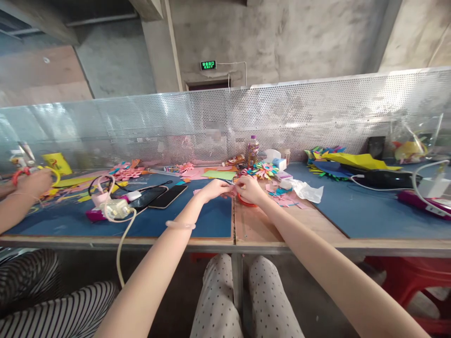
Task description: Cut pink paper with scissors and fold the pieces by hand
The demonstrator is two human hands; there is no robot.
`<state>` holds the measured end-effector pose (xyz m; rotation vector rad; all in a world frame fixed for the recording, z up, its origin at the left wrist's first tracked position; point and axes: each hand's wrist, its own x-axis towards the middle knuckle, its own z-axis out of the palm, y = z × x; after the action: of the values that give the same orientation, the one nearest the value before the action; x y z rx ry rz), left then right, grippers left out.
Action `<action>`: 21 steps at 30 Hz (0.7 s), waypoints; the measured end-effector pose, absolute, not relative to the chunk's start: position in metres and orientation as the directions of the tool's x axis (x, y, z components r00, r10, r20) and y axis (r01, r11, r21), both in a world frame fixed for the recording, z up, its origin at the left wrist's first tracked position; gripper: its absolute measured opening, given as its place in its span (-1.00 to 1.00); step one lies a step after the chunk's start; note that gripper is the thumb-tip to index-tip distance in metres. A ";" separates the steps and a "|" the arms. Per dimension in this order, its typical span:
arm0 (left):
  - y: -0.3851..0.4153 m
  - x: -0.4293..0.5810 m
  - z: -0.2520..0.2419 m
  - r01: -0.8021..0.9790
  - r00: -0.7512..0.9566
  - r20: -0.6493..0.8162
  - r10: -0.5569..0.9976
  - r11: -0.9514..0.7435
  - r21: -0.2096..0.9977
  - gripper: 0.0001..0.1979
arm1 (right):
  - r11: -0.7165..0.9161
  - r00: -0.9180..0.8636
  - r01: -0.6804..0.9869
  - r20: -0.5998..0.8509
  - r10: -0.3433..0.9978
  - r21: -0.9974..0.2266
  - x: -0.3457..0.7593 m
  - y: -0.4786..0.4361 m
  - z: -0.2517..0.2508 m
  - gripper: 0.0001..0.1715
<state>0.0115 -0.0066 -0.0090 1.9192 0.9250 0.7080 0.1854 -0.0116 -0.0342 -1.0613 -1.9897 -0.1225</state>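
Over the seam between the blue mat and the bare wood, my left hand (215,188) has its fingers pinched on a small piece of pink paper (232,191). My right hand (251,189) is closed close beside it, fingertips nearly meeting the left ones. What lies inside the right fingers is too small to make out. Just under that hand shows a red curved thing (247,203), mostly covered. Green paper (220,174) lies behind the hands, and a multicoloured paper flower (265,171) stands past the right one. Pink paper scraps (291,201) are to the right.
Left of me are a phone (168,196) and a power strip (114,208) with cables. A co-worker's hand (38,183) is at far left by a yellow cup (57,164). Behind stand a bottle (252,151) and a perforated metal screen (141,126). Crumpled white plastic (307,191) lies right.
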 end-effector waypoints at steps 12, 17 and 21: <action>0.000 0.009 -0.011 0.247 0.506 0.134 0.852 -0.292 0.924 -0.65 | 0.629 -0.184 0.690 0.753 0.632 -0.359 0.182 -0.012 -0.034 -0.76; -0.002 0.010 -0.009 0.253 0.493 0.132 0.860 -0.286 0.924 -0.67 | 0.652 -0.166 0.564 0.704 0.690 -0.506 0.185 -0.007 -0.035 -0.78; -0.003 0.011 -0.009 0.233 0.490 0.140 0.860 -0.284 0.930 -0.66 | 0.617 -0.137 0.524 0.657 0.741 -0.587 0.185 -0.007 -0.037 -0.78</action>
<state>0.0109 -0.0031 -0.0090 1.7855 0.9236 0.8273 0.1845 -0.0067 -0.0368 -1.0240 -1.8026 0.2615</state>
